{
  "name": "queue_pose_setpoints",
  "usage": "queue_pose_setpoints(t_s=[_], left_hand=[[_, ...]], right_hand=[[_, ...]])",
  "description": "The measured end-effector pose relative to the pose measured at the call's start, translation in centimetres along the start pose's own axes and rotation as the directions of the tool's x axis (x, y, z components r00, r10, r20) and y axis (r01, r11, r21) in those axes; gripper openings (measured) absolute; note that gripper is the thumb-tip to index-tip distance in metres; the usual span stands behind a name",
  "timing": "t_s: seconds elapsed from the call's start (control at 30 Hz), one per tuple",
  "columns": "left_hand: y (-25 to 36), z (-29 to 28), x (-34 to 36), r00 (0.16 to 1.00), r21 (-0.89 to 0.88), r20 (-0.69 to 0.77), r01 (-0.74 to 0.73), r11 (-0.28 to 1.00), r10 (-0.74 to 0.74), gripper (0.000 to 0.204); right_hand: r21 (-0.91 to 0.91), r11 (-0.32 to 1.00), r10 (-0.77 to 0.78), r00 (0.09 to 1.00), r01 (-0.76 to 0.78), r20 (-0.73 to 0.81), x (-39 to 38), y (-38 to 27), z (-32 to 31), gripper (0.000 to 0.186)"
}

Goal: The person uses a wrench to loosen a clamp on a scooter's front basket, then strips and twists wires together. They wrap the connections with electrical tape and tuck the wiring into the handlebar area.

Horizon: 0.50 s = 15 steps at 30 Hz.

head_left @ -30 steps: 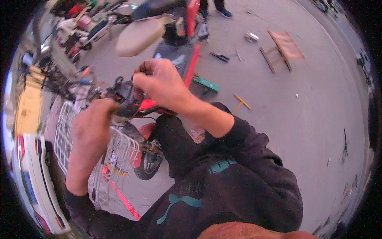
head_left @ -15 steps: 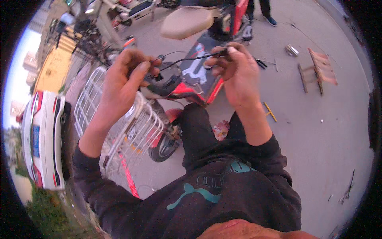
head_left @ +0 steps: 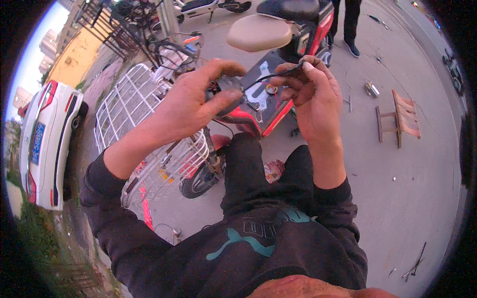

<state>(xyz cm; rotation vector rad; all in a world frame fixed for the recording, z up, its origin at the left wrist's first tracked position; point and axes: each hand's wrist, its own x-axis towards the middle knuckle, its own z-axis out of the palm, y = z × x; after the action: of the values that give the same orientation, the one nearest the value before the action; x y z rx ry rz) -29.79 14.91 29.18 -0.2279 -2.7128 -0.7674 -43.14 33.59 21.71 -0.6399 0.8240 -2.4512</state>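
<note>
My left hand is closed around a dark grey part in front of the scooter's handlebar area; the fingers hide much of its shape. A black cable runs from beside that part to my right hand. There the thumb and fingers pinch the cable's far end, held up above the scooter's footboard. The scooter is red and black, with a beige seat. Below my left forearm sits its white wire basket, above the front wheel.
A person in dark trousers stands beyond the scooter. On the ground to the right are a small wooden stool, a silver metal cylinder and thin dark tools. A white car is parked at the left.
My left hand has gone from pinching the thin cables to gripping the dark grey part. My right hand has shifted slightly right with the cable still in it. The whole view has turned a little.
</note>
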Motion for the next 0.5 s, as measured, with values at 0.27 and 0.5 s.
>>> queue_pose_setpoints(t_s=[0.27,0.5], left_hand=[[1.1,-0.4,-0.4,0.971,-0.323,0.160,0.220,0.920,-0.176,0.025],[0.2,-0.4,-0.4,0.904,-0.546,0.295,0.425,0.722,-0.308,0.016]], right_hand=[[-0.098,0.993,0.078,0.985,-0.063,0.157,0.3,-0.1,2.0,0.021],[-0.289,0.954,-0.114,0.987,0.078,-0.110,0.3,0.0,-0.1,0.027]])
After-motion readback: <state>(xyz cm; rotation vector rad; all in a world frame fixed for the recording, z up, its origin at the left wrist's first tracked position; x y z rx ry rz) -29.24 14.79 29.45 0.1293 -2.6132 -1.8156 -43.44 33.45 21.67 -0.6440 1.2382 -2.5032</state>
